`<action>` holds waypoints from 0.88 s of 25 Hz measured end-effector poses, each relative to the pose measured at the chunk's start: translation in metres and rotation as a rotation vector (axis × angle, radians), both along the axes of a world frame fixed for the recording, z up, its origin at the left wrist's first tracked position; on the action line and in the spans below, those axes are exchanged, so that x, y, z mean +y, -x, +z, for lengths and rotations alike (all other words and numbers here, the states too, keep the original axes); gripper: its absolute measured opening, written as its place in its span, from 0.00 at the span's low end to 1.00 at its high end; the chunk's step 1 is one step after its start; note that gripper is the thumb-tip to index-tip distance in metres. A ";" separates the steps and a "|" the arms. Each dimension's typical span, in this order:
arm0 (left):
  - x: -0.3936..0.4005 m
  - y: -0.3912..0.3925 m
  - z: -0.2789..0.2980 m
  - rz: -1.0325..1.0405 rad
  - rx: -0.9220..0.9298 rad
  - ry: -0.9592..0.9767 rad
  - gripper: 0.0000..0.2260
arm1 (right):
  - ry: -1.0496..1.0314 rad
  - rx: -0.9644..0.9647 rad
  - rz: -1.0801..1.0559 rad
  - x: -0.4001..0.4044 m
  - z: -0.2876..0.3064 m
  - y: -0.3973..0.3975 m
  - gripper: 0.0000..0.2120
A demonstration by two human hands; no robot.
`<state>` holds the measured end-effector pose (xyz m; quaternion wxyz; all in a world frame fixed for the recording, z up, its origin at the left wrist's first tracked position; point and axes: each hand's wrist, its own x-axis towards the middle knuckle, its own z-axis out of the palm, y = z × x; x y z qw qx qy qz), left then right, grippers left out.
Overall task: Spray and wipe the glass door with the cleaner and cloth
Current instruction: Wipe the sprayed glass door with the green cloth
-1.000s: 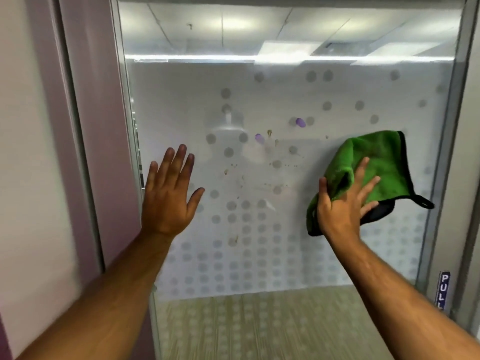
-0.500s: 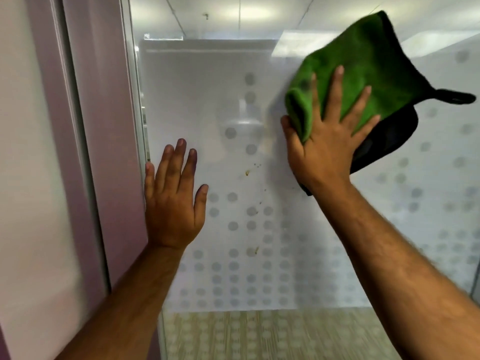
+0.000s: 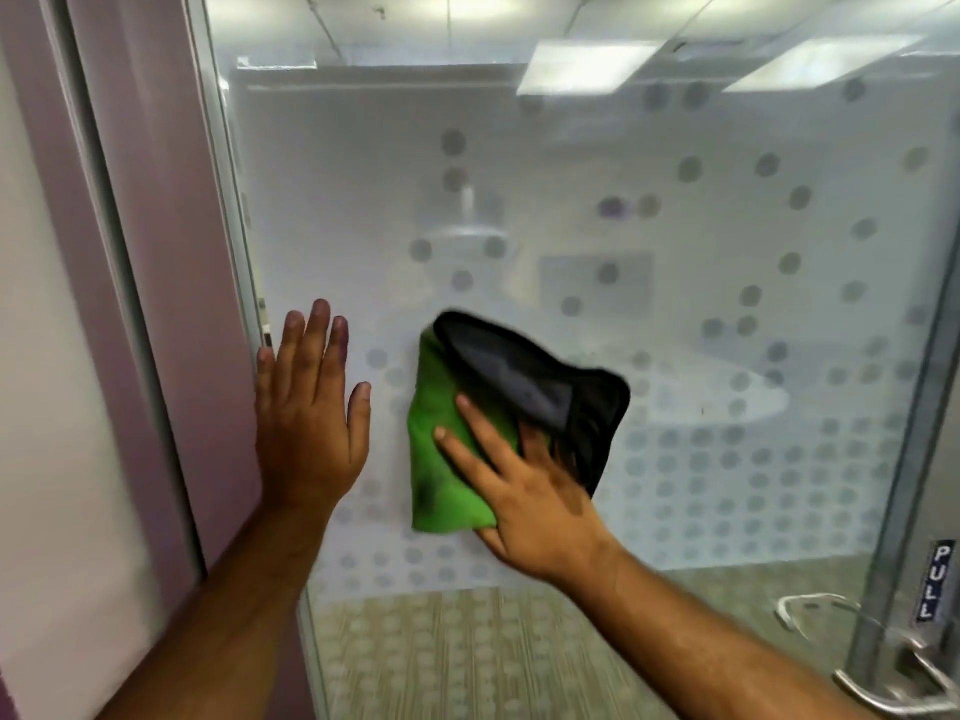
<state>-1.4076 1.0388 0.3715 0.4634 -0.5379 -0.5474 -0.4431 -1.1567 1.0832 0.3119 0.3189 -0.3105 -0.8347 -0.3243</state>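
A frosted glass door [image 3: 649, 314] with a grey dot pattern fills the view. My right hand [image 3: 530, 491] presses a green cloth with a black backing [image 3: 441, 459] flat against the glass at mid height, its fingers spread over the cloth. The cloth's black side folds over at the top right. My left hand [image 3: 306, 418] lies flat and open on the glass near the door's left edge, a little left of the cloth. No spray bottle is in view.
A purple door frame [image 3: 156, 252] runs down the left side. At the lower right, a metal lever handle [image 3: 893, 688] sits below a "PULL" label [image 3: 935, 579] on the metal right frame. Carpet shows through the clear strip at the bottom.
My right hand swept the cloth from the right up to the top of the glass, then down and left to mid height. The brown and purple specks are gone. My left hand stayed put.
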 end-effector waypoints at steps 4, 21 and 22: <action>0.002 -0.008 -0.014 -0.031 0.029 0.031 0.30 | 0.102 0.037 -0.124 -0.008 -0.063 -0.033 0.43; 0.008 -0.005 -0.036 0.007 0.117 0.051 0.31 | -0.089 0.501 -0.210 0.013 0.160 0.024 0.42; 0.006 -0.004 -0.036 -0.051 0.093 0.042 0.29 | -0.125 0.418 -0.181 0.008 0.150 0.036 0.42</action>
